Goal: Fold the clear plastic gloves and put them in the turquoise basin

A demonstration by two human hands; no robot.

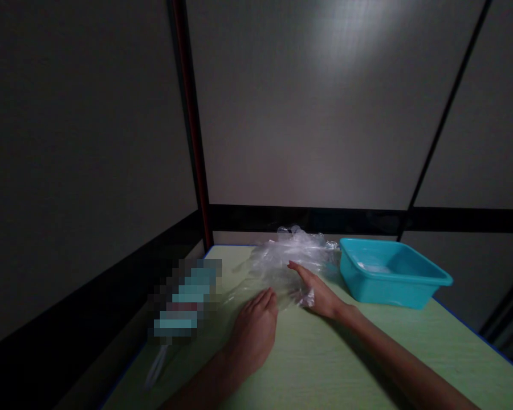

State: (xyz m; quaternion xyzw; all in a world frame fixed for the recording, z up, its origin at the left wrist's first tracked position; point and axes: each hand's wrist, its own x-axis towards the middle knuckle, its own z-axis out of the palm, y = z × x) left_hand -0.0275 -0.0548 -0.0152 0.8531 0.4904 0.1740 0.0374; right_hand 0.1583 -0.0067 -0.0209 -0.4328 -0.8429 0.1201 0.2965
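Clear plastic film (297, 250), crumpled high toward the far edge of the table (325, 364) and thinner, flatter toward the near side. Probably very light and limp, with hardly any stiffness to push against; likely slippery where smooth, quick to cling to skin or to itself. To judge by the thinness, easily stretched or torn at a sharp pull. Best taken by a loose edge or a gathered fold, between thumb and finger pads, rather than by the middle of the heap; best spread with flat, gentle fingers.

Right at the near part of the film, both hands. Left hand (256, 322) with fingers together and bent slightly downward, at the near edge of the film; impossible to tell pinching from mere resting. Right hand (320, 293) open, thumb side raised and parted from the other fingers, with a shiny fold of film against the lower fingers.

Farther out, to the right, a turquoise plastic basin (389, 290), upright, just beside the film. To the left, a pixelated object (188, 299), unreadable in detail, with a pale loop (156, 367) at the near end. Behind everything, grey wall panels (303, 142) with dark trim.
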